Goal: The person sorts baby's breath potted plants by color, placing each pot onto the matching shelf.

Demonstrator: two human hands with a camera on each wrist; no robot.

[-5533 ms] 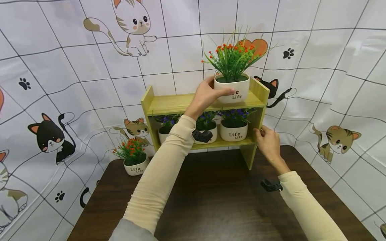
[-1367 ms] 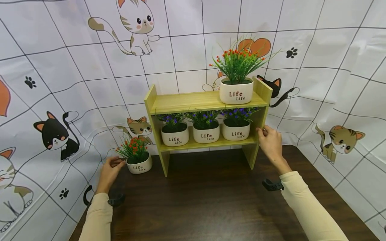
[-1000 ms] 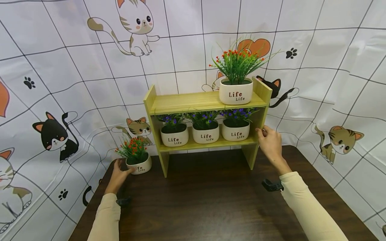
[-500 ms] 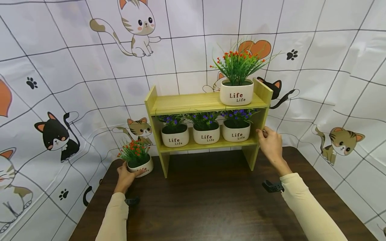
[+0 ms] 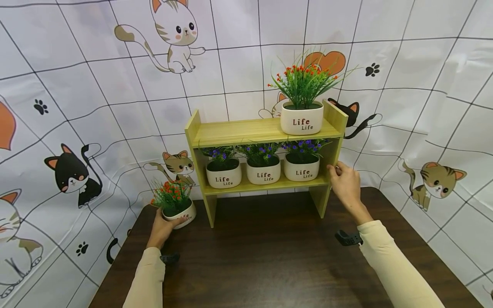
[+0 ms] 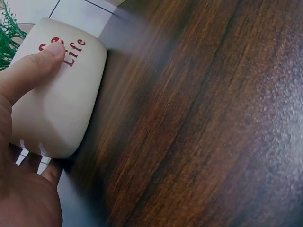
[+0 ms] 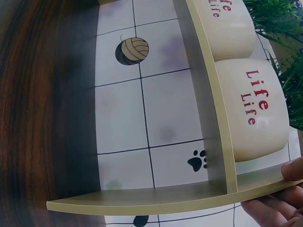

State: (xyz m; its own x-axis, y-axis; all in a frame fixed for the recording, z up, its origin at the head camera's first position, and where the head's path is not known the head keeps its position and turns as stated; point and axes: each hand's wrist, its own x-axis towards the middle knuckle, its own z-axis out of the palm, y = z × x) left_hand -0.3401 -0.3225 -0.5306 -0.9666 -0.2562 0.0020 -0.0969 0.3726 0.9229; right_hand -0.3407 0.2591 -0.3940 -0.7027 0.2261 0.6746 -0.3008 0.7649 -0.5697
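While the left hand (image 5: pixel 159 226) wraps a small white pot (image 5: pixel 181 216) of orange-flowered greenery at the back left corner of the dark wooden table (image 5: pixel 277 256), thumb laid across its printed front and fingers curled behind and beneath it, the right hand (image 5: pixel 346 184) holds the right side panel of the yellow wooden shelf unit (image 5: pixel 265 130), fingers bent round the panel's front edge. The pot stands just left of the shelf unit, apart from it, and whether its base rests on the table or is just clear of it cannot be told. It appears smooth, glazed and rigid, probably light for its size, somewhat slippery and liable to chip if knocked; the foliage looks soft and gives no sound purchase, so the rounded body is the place to grip, thumb in front and fingers behind, as the left wrist view shows. Count: five pots in all, namely two with orange flowers, the held one and another (image 5: pixel 302 119) at the right end of the top shelf, and three with purple flowers (image 5: pixel 263 171) in a row on the lower shelf; one shelf unit with two tiers; one table.
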